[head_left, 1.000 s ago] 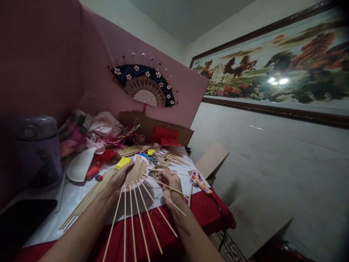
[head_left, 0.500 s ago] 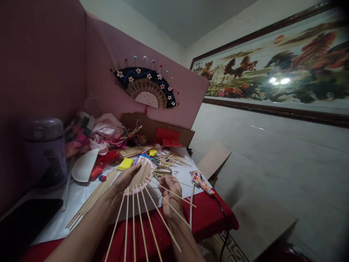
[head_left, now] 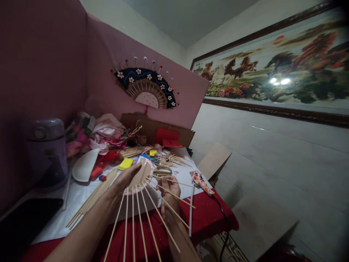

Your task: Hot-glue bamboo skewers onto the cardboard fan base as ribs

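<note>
My left hand (head_left: 125, 181) grips the left edge of a half-round cardboard piece (head_left: 143, 174) with a pink and white rim. Several thin wooden sticks (head_left: 143, 223) fan out from its lower and right edges toward me. At the right of the cardboard, my right hand (head_left: 168, 188) has its fingers pinched around a stick (head_left: 174, 181) near the piece's edge. The fingertips lie close to the other right-hand sticks. A pair of scissors (head_left: 163, 170) lies just behind my right hand.
Loose sticks (head_left: 92, 198), yellow clay (head_left: 125, 164), a white half-disc (head_left: 85, 165), a phone (head_left: 32, 218) and a purple bottle (head_left: 47, 153) are left. A patterned glue gun (head_left: 202, 182) with cord lies right. A decorated fan (head_left: 147, 87) hangs behind.
My right hand has shifted slightly, its fingers now closer around the uppermost right stick. The sticks have moved very little, and my left hand keeps its hold.
</note>
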### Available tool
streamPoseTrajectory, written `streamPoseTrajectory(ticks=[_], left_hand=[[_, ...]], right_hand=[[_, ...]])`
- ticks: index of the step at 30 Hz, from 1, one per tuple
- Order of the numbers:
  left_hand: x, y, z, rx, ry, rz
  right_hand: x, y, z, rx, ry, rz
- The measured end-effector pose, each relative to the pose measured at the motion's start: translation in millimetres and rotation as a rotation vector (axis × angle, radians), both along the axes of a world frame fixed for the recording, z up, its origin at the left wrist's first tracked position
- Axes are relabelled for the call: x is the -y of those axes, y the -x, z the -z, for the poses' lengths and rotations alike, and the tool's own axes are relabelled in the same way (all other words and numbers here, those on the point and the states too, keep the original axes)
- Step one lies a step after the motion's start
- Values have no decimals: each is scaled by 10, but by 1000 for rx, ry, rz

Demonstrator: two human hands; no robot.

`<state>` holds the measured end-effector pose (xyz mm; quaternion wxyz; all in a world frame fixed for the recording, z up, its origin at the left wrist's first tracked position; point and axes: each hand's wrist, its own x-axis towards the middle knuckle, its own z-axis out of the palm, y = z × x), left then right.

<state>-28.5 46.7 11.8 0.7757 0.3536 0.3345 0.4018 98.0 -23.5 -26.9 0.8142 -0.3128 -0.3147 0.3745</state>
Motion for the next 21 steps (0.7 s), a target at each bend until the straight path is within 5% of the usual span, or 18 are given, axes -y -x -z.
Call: streamPoseTrajectory(ticks=[10,17,21], left_hand=[[-1,-6,14,-9,-28,-4],[-35,-26,29,-57,-16,-72],[-10,-3,33,-47,-1,-8]], right_hand=[[-106,-50,102,97,-30,99],[-63,-34,66,159,-26,139],[-18,-33,28,173,-22,109]])
